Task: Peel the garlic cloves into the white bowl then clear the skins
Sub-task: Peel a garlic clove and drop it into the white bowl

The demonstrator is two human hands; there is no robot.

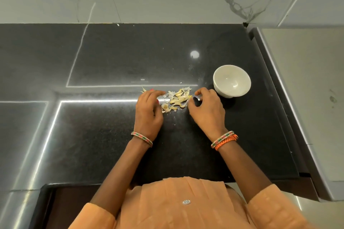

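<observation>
Head view: left hand [149, 109] and right hand [205, 108], fingers loosely curled, flank garlic pile [176, 99]; white bowl [231, 81] at two o'clock.

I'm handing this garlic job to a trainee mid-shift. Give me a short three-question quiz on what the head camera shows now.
1. True or false: the round white ceramic bowl holds peeled cloves.
2. The pale pile of garlic cloves and papery skins lies: A) in the bowl, B) on the polished black stone counter, C) in a sink.
3. Which hand is nearer the bowl?

Key: 1 false, it looks empty. 2 B, between the left hand and right hand. 3 The right hand.
</observation>
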